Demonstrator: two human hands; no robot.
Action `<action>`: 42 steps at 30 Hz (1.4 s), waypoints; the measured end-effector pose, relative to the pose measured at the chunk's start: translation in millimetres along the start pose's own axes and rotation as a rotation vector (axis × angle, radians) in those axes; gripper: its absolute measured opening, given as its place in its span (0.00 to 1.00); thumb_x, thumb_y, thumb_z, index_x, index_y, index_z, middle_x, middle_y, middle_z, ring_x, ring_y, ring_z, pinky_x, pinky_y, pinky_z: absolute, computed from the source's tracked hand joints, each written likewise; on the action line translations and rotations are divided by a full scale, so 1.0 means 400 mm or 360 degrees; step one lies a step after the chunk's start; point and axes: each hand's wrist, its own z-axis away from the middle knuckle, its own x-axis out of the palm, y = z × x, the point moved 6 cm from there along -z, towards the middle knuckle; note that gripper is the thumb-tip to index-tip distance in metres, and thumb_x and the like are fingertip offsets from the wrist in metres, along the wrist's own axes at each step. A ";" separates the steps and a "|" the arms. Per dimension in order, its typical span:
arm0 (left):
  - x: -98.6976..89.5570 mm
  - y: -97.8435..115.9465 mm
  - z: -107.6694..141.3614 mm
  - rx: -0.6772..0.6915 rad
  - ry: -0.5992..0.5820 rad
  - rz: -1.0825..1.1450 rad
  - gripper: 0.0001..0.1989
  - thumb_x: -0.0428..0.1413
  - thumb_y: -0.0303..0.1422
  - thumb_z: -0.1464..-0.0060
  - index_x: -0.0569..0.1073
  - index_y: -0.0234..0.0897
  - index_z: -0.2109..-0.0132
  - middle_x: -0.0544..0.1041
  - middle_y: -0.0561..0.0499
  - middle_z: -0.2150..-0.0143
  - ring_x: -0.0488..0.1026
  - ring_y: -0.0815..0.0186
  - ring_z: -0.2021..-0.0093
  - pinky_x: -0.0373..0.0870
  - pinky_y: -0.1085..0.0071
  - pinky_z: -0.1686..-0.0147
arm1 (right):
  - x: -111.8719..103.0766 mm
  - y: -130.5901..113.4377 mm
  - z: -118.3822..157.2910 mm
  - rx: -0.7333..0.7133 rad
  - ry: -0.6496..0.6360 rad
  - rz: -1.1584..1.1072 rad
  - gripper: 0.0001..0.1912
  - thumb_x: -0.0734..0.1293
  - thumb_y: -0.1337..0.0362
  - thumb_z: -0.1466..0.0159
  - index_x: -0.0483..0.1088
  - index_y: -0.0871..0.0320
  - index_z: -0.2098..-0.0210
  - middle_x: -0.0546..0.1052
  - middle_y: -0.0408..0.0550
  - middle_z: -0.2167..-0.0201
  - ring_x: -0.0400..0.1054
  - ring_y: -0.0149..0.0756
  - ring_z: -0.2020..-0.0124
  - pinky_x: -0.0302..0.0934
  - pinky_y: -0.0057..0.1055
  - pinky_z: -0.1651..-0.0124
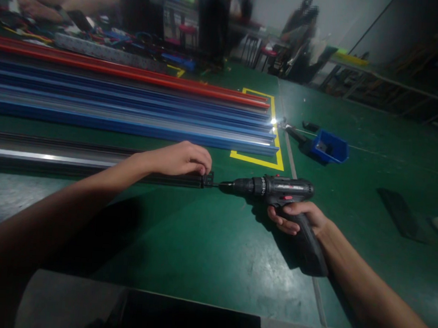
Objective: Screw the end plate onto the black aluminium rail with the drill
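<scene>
Stretching in from the left edge over the green tabletop, a long dark rail was marked by a bright silvery band along its length, with blackish, finely ridged edges on either side. Its right end was capped by a small black end piece, squarish in outline, whose details were too small to be made out. This end was covered from above by the left hand, its fingers curled down; whether the end piece was pinched between them could not be told.

A power drill was held level at the right of the rail, its handle wrapped firmly by the right hand. Its body was matt black, broken by pale lettering and small red accents, and its ringed collar was narrowed into a tapered chuck. The thin bit was pointed leftward at the end piece; contact could not be confirmed. Beyond the dark rail, blue rails and a red rail were laid side by side, their right ends bordered by yellow tape.
</scene>
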 end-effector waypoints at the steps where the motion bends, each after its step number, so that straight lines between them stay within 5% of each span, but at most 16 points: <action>1: 0.000 -0.001 0.000 -0.0002 0.0000 0.0002 0.10 0.56 0.30 0.35 0.82 0.40 0.61 0.83 0.51 0.58 0.79 0.69 0.59 0.71 0.74 0.55 | 0.001 0.000 0.000 0.0004 -0.0002 0.0000 0.14 0.71 0.66 0.34 0.79 0.73 0.55 0.77 0.52 0.68 0.62 0.21 0.81 0.67 0.20 0.74; 42: -0.001 -0.001 0.001 0.0000 0.0002 -0.0010 0.10 0.55 0.29 0.36 0.82 0.40 0.62 0.83 0.51 0.58 0.79 0.69 0.60 0.71 0.74 0.56 | -0.013 0.006 0.000 -0.0012 -0.0023 0.0006 0.15 0.71 0.66 0.34 0.78 0.73 0.54 0.77 0.53 0.66 0.62 0.21 0.81 0.66 0.21 0.75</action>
